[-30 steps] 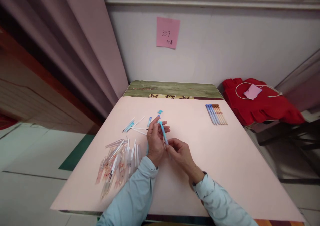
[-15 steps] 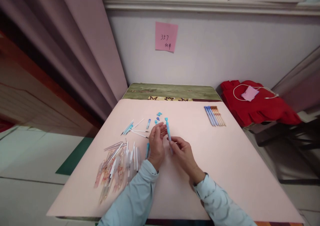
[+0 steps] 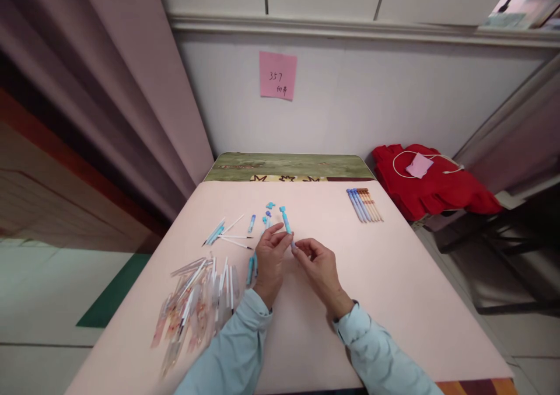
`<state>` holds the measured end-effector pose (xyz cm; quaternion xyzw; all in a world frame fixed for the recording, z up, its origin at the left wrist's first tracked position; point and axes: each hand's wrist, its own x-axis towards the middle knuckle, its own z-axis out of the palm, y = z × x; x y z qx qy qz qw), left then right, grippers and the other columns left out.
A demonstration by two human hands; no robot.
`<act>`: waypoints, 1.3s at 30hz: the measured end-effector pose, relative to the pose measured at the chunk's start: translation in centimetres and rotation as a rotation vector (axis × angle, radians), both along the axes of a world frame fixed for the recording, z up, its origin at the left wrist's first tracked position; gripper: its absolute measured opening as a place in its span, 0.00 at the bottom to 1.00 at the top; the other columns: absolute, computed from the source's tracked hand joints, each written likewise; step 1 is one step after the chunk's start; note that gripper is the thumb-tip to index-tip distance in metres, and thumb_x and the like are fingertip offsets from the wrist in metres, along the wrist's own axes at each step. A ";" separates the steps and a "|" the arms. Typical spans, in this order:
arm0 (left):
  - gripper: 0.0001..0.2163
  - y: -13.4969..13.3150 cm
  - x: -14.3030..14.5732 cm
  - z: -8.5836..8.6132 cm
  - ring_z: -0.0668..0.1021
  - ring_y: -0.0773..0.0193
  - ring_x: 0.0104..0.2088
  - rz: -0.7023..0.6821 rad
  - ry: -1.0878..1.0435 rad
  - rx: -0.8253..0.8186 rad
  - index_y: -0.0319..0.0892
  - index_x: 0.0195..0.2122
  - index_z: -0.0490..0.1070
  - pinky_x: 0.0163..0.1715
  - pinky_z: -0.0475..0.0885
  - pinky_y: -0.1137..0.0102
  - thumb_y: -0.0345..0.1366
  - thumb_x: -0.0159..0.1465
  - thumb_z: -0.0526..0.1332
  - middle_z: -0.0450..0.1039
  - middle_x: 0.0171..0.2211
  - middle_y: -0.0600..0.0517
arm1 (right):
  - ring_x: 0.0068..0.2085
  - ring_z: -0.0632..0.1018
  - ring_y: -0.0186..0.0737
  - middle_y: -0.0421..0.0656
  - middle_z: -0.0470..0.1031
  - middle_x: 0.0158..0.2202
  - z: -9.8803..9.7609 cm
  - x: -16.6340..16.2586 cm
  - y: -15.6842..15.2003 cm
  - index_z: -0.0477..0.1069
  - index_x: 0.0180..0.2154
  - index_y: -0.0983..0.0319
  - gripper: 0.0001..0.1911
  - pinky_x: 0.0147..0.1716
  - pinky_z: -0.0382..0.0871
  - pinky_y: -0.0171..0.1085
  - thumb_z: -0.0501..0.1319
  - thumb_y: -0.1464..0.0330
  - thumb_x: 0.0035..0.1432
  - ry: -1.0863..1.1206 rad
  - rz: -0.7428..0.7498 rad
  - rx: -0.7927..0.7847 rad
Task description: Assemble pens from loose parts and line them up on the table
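A light-blue pen with a figure-shaped topper stands tilted between my two hands over the middle of the table. My left hand pinches its middle from the left. The fingertips of my right hand are closed on its lower end. Just beyond lie small blue toppers and a short blue pen barrel. Beside my left wrist are blue pen parts, partly hidden by that hand. White refills with dark tips rest farther left, near more blue barrels.
A heap of clear and pink pen parts with white refills covers the left front of the pale pink tabletop. At the right back, finished-looking blue and brown-topped pens lie in a row. A red cloth with a white cable sits beyond the right edge.
My left hand has closed on the middle of the pen, where its fingers were loosely beside it before. My right hand now grips the lower end. The camera view has shifted slightly.
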<state>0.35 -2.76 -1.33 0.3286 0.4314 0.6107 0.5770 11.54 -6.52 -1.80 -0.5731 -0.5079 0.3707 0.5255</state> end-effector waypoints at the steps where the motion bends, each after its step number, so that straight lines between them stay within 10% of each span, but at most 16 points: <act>1: 0.22 0.0 0.0 -0.1 0.77 0.66 0.33 0.012 0.000 0.003 0.40 0.48 0.71 0.38 0.68 0.71 0.35 0.52 0.71 0.77 0.31 0.53 | 0.28 0.74 0.36 0.41 0.78 0.28 0.0 0.1 0.0 0.77 0.34 0.61 0.12 0.30 0.68 0.34 0.65 0.58 0.55 -0.028 -0.007 -0.004; 11: 0.24 -0.1 0.2 0.2 0.77 0.68 0.33 -0.005 0.017 0.007 0.41 0.51 0.69 0.37 0.71 0.70 0.37 0.53 0.70 0.77 0.40 0.49 | 0.25 0.74 0.35 0.39 0.77 0.25 0.6 0.5 0.8 0.75 0.29 0.61 0.11 0.27 0.67 0.32 0.63 0.60 0.54 -0.099 -0.054 -0.005; 21: 0.15 -0.9 1.2 -0.1 0.75 0.67 0.28 -0.126 0.214 -0.117 0.39 0.41 0.73 0.30 0.71 0.71 0.40 0.55 0.67 0.78 0.33 0.48 | 0.32 0.77 0.41 0.40 0.80 0.29 2.3 13.8 7.5 0.78 0.31 0.57 0.10 0.29 0.60 0.34 0.61 0.59 0.54 -0.789 -0.495 -0.282; 39: 0.12 -1.1 1.4 -0.5 0.76 0.65 0.30 -0.184 0.218 -0.125 0.40 0.37 0.74 0.31 0.70 0.71 0.40 0.55 0.66 0.77 0.31 0.47 | 0.38 0.80 0.48 0.54 0.81 0.35 0.8 16.2 10.7 0.81 0.37 0.62 0.15 0.35 0.66 0.38 0.58 0.62 0.56 -1.064 -0.420 -0.465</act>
